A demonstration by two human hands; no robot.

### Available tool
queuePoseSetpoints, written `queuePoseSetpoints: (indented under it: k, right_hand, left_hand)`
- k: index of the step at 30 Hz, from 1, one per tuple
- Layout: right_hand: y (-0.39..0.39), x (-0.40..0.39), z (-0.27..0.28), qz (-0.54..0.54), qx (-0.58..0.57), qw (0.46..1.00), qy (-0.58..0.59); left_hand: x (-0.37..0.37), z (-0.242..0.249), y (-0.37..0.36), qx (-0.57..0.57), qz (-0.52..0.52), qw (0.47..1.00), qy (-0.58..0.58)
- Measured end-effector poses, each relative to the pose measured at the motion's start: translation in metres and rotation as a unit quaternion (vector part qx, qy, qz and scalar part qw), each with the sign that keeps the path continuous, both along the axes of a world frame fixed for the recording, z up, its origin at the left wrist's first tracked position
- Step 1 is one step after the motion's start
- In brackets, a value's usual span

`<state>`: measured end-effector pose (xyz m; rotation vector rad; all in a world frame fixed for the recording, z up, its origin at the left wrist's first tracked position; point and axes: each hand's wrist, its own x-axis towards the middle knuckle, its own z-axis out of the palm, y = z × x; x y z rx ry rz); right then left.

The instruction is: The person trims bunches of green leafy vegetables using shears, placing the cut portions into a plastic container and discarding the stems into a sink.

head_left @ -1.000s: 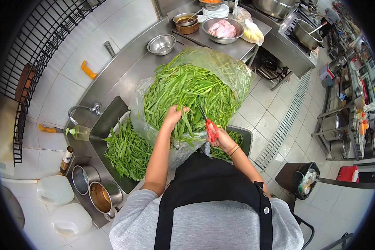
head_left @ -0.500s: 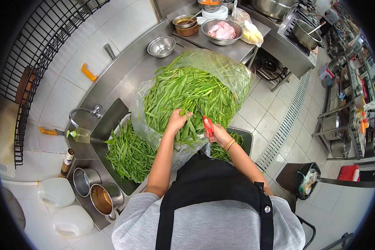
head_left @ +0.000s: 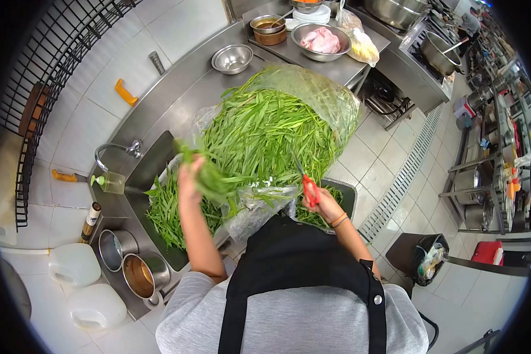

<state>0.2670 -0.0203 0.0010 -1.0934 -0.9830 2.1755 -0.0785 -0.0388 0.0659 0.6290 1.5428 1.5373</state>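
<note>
My left hand [head_left: 190, 177] is closed round a bunch of leafy greens [head_left: 212, 180], blurred by motion, above the left side of the sink. In my right hand [head_left: 327, 207] are red-handled scissors [head_left: 310, 190], their blades pointing up and away from me over the greens. A large heap of long-leaved greens [head_left: 271, 130] fills an open clear plastic bag [head_left: 330, 100] in front of me. More cut greens [head_left: 168, 215] lie in the left sink basin [head_left: 171, 251], below my left hand. Another portion of greens [head_left: 331, 203] sits in the right basin, partly hidden by my right hand.
Behind the bag stand an empty steel bowl [head_left: 232, 59] and a bowl of raw meat [head_left: 321, 41]. A faucet [head_left: 115, 150] and soap bottle [head_left: 110, 182] are at the left. Two steel pots [head_left: 144, 277] and white jugs [head_left: 97, 310] stand lower left. A bin [head_left: 419, 253] is at the right.
My left hand has moved left and toward the left basin, carrying a bunch of greens away from the heap. My right hand with the scissors has shifted slightly right and closer to me.
</note>
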Motion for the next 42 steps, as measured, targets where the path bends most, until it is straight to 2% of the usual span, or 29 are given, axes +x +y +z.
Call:
queuePoseSetpoints:
  k: [1,3,6,8,9,11,12,13,14,15,16,17,18,19,20,21,23,25,27,28,30,31,33,35,39,41,42]
  right_hand:
    - [-0.004,0.007,0.001,-0.009,-0.005,1.0,0.008]
    - [-0.008,0.019,-0.004,-0.014,-0.013,1.0,0.018]
    - [-0.016,0.025,-0.01,-0.018,0.015,1.0,0.011]
    - [-0.018,0.022,-0.011,-0.006,0.018,1.0,-0.006]
    - [-0.018,0.021,-0.011,0.004,0.024,0.999,-0.024]
    - [-0.016,0.017,-0.01,0.02,0.026,0.999,-0.029]
    - [-0.014,0.012,-0.009,0.028,0.028,0.999,-0.033]
    - [-0.011,0.007,-0.006,0.028,0.029,0.999,-0.03]
    - [-0.006,0.002,-0.001,0.035,0.05,0.997,-0.051]
    - [-0.001,-0.001,0.004,0.041,0.069,0.994,-0.074]
    - [0.004,-0.005,0.008,0.036,0.081,0.994,-0.066]
    - [0.008,-0.009,0.011,0.035,0.082,0.994,-0.068]
    - [0.011,-0.014,0.014,0.011,0.09,0.994,-0.066]
    - [0.013,-0.018,0.017,-0.013,0.098,0.993,-0.065]
    - [0.015,-0.022,0.022,-0.022,0.089,0.994,-0.06]
    - [0.015,-0.024,0.023,-0.021,0.092,0.994,-0.062]
    - [0.011,-0.023,0.02,-0.033,0.103,0.992,-0.058]
    - [0.002,-0.017,0.013,-0.041,0.115,0.99,-0.067]
    - [-0.013,0.002,0.01,-0.051,0.105,0.989,-0.089]
    - [-0.018,0.01,0.006,-0.062,0.103,0.988,-0.093]
    - [-0.031,0.029,0.0,-0.091,0.092,0.985,-0.115]
    - [-0.036,0.037,-0.003,-0.107,0.083,0.983,-0.121]
    - [-0.047,0.052,-0.007,-0.139,0.07,0.979,-0.129]
    - [-0.055,0.061,-0.009,-0.169,0.056,0.975,-0.136]
    - [-0.06,0.065,-0.014,-0.186,0.039,0.973,-0.133]
    - [-0.057,0.062,-0.017,-0.161,0.045,0.976,-0.137]
    - [-0.054,0.057,-0.014,-0.156,0.045,0.977,-0.135]
  left_hand:
    - [-0.013,0.018,-0.016,0.027,0.073,0.997,0.023]
    - [-0.049,0.046,-0.049,0.017,0.12,0.988,0.101]
    - [-0.103,0.039,-0.081,0.03,0.13,0.983,0.128]
    - [-0.134,0.011,-0.093,-0.086,0.135,0.961,0.225]
    - [-0.155,-0.017,-0.097,-0.115,0.101,0.96,0.236]
    - [-0.187,-0.078,-0.101,-0.283,0.046,0.894,0.345]
    - [-0.194,-0.103,-0.099,-0.284,0.049,0.893,0.347]
    - [-0.201,-0.122,-0.093,-0.465,-0.026,0.783,0.412]
    - [-0.207,-0.13,-0.085,-0.619,-0.101,0.632,0.455]
    - [-0.162,-0.091,-0.072,-0.552,-0.037,0.679,0.483]
    - [-0.116,-0.055,-0.049,-0.531,0.025,0.699,0.479]
    - [-0.091,-0.05,-0.033,-0.411,0.037,0.733,0.54]
    - [-0.073,-0.067,-0.016,-0.199,0.059,0.783,0.587]
    - [-0.035,-0.06,0.007,-0.077,0.052,0.822,0.561]
    - [0.006,-0.036,0.026,-0.028,-0.02,0.85,0.526]
    - [0.04,-0.034,0.044,0.026,-0.047,0.827,0.56]
    - [0.097,-0.03,0.076,0.082,-0.109,0.816,0.562]
    - [0.136,-0.036,0.106,0.029,-0.128,0.783,0.609]
    - [0.159,-0.056,0.134,-0.093,-0.143,0.73,0.662]
    - [0.162,-0.063,0.139,-0.085,-0.145,0.732,0.661]
    - [0.155,-0.072,0.148,-0.171,-0.177,0.721,0.648]
    - [0.151,-0.065,0.145,-0.165,-0.183,0.72,0.649]
    - [0.138,-0.051,0.129,-0.144,-0.235,0.783,0.557]
    - [0.116,-0.034,0.115,-0.162,-0.319,0.787,0.502]
    - [0.084,0.001,0.074,-0.195,-0.336,0.806,0.446]
    - [0.07,0.004,0.053,-0.196,-0.33,0.817,0.431]
    - [0.063,0.005,0.043,-0.152,-0.325,0.819,0.447]
